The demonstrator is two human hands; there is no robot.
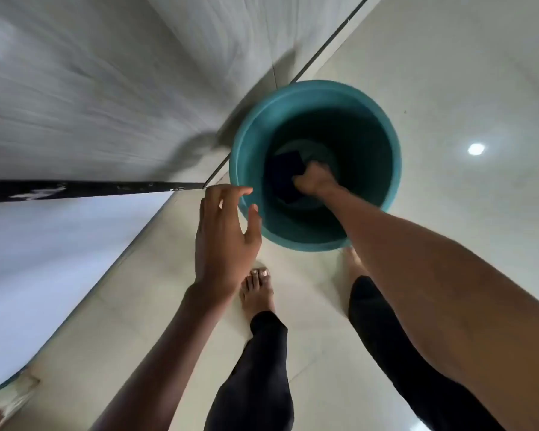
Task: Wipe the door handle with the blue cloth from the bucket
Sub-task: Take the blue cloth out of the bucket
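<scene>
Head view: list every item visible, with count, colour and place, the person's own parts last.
round plastic bucket: one, teal, on the floor by the wall.
dark blue cloth: one, at the bucket's bottom, under the right hand.
glossy tiled floor: cream, right and below.
wall: pale grey, upper left.
left hand: open, beside the bucket's rim.
right hand: inside the bucket, closed on the cloth.
bare feet: two, below the bucket.

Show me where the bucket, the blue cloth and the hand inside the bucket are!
bucket (pixel 296 91): head view, on its teal rim at the far edge.
blue cloth (pixel 288 164): head view, on its dark upper part.
right hand (pixel 316 180): head view, on the knuckles, grip closed on the cloth.
</scene>
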